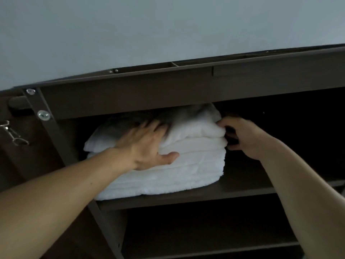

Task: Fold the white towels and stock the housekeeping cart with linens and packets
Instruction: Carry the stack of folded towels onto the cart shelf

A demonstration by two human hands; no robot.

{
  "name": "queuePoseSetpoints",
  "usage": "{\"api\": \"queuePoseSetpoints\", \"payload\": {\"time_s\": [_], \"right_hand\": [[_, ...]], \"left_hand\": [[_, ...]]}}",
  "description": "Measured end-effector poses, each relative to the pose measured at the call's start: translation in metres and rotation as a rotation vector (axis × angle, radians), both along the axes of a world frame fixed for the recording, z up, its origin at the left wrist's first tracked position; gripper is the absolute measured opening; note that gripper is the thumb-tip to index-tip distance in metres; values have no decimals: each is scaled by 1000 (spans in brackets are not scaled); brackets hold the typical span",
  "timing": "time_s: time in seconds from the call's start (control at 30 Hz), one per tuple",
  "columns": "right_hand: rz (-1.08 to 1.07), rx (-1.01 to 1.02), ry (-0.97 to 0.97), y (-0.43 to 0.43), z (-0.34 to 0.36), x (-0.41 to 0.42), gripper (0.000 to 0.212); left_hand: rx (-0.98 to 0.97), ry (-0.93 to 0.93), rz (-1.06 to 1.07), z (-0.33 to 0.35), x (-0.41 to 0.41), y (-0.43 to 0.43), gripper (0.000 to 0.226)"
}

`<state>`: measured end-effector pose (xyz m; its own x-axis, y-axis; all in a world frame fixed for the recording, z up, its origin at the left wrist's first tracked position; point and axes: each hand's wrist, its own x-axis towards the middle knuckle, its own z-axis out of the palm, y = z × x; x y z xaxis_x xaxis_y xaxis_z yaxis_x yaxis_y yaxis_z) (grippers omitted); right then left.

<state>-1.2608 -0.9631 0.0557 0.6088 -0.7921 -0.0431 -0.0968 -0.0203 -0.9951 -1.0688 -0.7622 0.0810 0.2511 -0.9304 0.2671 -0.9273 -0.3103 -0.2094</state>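
A stack of folded white towels (190, 165) lies on the upper shelf (242, 193) of the dark brown housekeeping cart (130, 98). My left hand (145, 146) rests flat on top of the stack, fingers spread and thumb against its front edge. At the stack's right side, my right hand (242, 137) pinches the top towel's corner between thumb and fingers. The back of the stack is in shadow under the cart's top.
The shelf to the right of the towels is dark and bare. A lower shelf (205, 245) shows below. Metal bolts (43, 115) and a hook (13, 135) sit on the cart's left frame. A grey wall (149, 25) rises behind the cart.
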Motion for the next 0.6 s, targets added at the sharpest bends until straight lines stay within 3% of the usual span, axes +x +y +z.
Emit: {"api": "queuePoseSetpoints", "payload": {"time_s": [0.07,0.17,0.23,0.37,0.43,0.53,0.6], "right_hand": [[-32,-220,82,9,17,-4,58],[57,-853,383,31,33,1,89],[120,-1153,561,37,27,13,101],[160,-1228,720,36,-16,31,125],[149,-1200,677,32,-31,29,125],[151,-1218,735,28,-29,23,118],[141,-1219,792,29,-14,26,115]], "left_hand": [[41,124,-26,6,-7,-22,118],[70,388,-82,10,-14,-50,129],[138,415,-73,1,-19,-56,131],[207,137,-92,-26,-23,-55,136],[271,208,-94,-21,-20,-55,132],[219,528,4,-2,1,-45,100],[190,426,165,-2,24,-35,81]]}}
